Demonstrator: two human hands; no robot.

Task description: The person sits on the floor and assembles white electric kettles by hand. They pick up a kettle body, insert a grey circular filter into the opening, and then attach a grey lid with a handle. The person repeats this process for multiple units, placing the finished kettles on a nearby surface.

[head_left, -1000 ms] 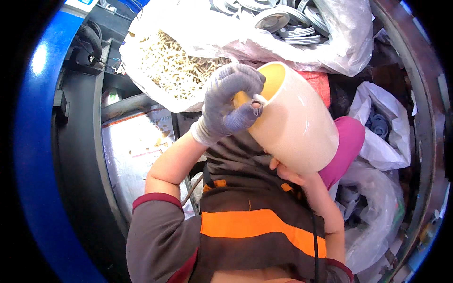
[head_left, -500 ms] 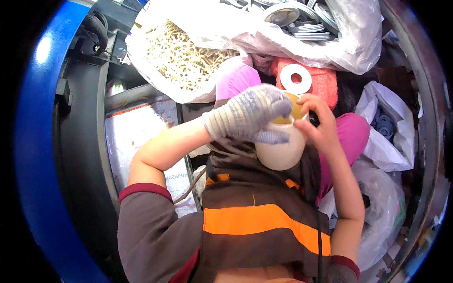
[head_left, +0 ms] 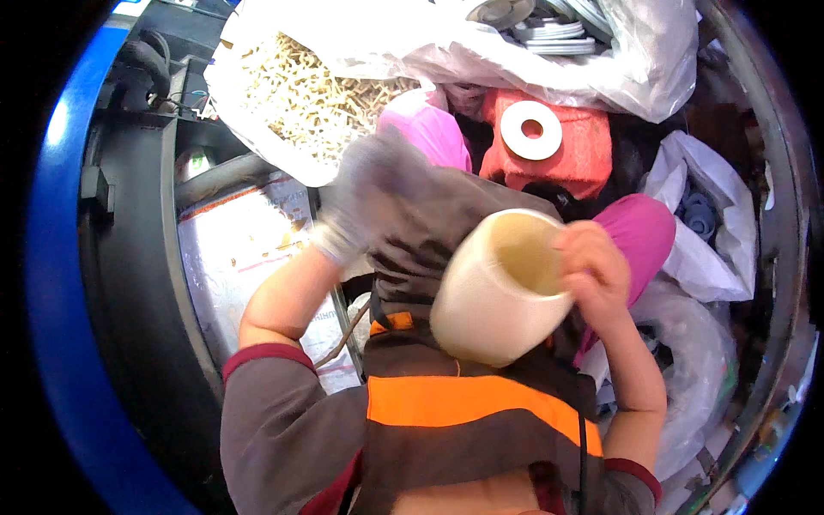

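Observation:
My bare right hand (head_left: 594, 264) grips the rim of a cream hollow cylinder (head_left: 489, 309), its fingers closed over the edge. The cylinder tilts over my lap, and its wide mouth faces up and to the right. Its inside looks tan; whether it has a bottom I cannot tell. My left hand (head_left: 373, 184), in a grey knitted glove, is apart from the cylinder and smeared by motion. It is nearest to a white sack (head_left: 257, 142) filled with small beige parts (head_left: 300, 103); its fingers cannot be made out.
Ahead, a white ring (head_left: 506, 133) lies on a red cloth-covered block (head_left: 588, 154). Behind it a plastic bag (head_left: 652, 77) holds grey discs. To the right are a white bag (head_left: 717, 257) with blue-grey parts and a clear bag (head_left: 699, 403). A dark frame (head_left: 142, 257) runs along the left.
My left hand has come off the cylinder and moved left toward the sack of beige parts. My right hand has brought the cylinder lower and closer, with its mouth tipped right.

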